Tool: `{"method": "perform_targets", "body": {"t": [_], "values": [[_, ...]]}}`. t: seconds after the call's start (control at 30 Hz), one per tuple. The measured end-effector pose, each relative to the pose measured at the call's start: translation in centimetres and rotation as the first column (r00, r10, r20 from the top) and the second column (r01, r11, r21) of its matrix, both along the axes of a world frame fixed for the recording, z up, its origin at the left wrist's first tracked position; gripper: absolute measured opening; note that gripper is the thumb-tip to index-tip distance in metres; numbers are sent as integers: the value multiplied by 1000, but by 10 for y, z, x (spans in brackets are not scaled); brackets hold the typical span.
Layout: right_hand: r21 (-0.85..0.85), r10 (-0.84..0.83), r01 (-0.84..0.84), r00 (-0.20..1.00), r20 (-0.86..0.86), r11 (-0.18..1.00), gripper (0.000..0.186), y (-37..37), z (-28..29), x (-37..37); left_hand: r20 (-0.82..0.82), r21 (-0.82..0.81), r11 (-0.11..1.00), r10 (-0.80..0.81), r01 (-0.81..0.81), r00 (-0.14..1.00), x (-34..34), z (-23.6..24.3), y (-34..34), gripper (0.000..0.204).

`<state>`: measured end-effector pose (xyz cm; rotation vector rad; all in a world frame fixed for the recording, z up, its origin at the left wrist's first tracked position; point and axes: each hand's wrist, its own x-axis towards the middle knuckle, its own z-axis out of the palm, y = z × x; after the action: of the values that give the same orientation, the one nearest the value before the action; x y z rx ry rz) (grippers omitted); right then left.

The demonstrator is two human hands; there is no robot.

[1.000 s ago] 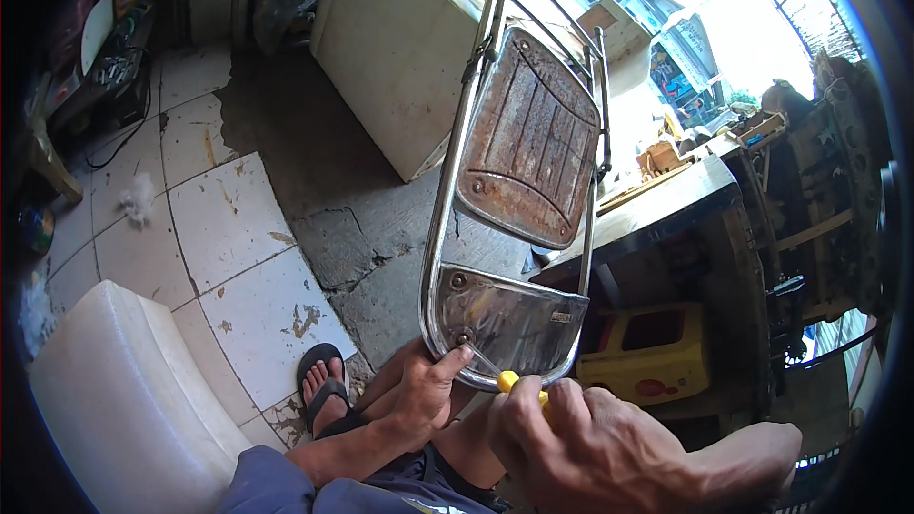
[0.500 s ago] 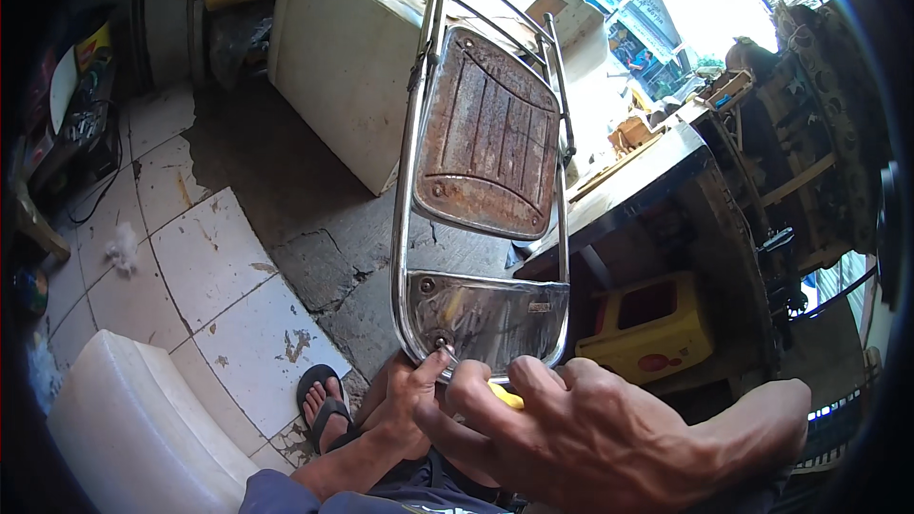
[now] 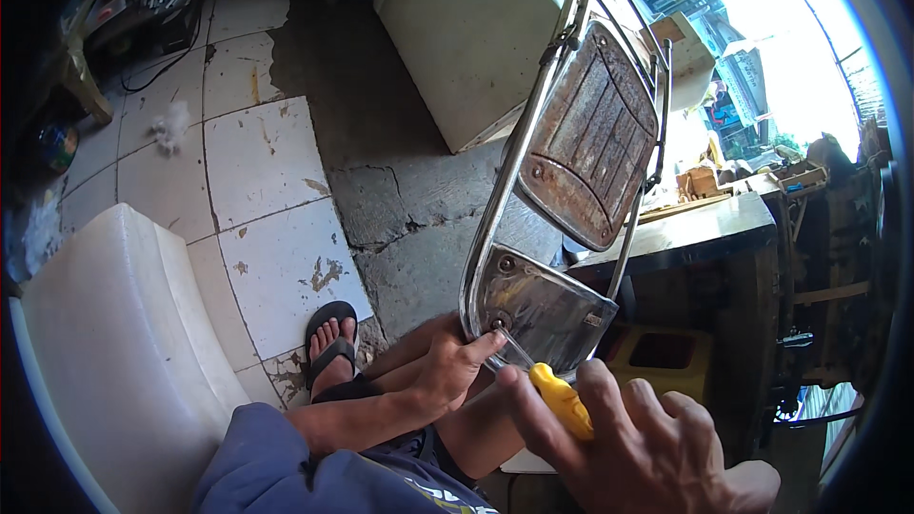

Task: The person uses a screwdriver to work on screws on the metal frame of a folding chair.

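A folding metal chair [image 3: 550,309] leans at a tilt in front of me, with a rusty seat panel [image 3: 597,138] and a shiny backrest panel at its near end. My left hand [image 3: 452,368] is closed around the frame's near corner, its thumb beside a screw [image 3: 498,326]. A screwdriver [image 3: 564,402] with a yellow handle points its thin shaft at that screw. Around the handle lies my right hand [image 3: 647,443], loosely, the thumb on one side and the fingers partly spread on the other. Its palm side is hidden.
To the left stands a whitish padded block [image 3: 124,324] on cracked white tiles [image 3: 276,228]. Beyond the chair is a large off-white box [image 3: 466,38]. A workbench [image 3: 714,233] with a yellow plastic stool [image 3: 657,352] below it stands to the right.
My view has turned, so the chair appears farther right and more slanted. The right-hand fingers have loosened and spread, showing more of the yellow handle. The left hand stays at the frame corner.
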<state>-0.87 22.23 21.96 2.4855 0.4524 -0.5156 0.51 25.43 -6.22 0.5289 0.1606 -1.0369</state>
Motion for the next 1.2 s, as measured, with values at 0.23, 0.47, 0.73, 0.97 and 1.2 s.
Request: {"method": "perform_targets", "body": {"t": [0.23,0.47,0.73,0.97,1.2], "values": [[-55,77,-80,995,-62,995,57,-8,-1,2,-3,-47,999,5,-5,1000,2,-1,-1,21],[47,101,-102,995,11,994,63,-4,1,7,27,-69,997,48,-46,998,-5,-15,-11,21],[-2,65,-65,998,18,998,67,-4,-3,5,9,-94,994,57,-56,998,-7,-9,-10,25],[85,158,-155,987,-32,984,64,-9,1,4,-37,-88,994,55,-58,998,-11,-14,-12,25],[30,99,-102,992,82,994,62,-9,-13,-8,9,-82,995,60,-59,998,-18,-26,-16,28]]}}
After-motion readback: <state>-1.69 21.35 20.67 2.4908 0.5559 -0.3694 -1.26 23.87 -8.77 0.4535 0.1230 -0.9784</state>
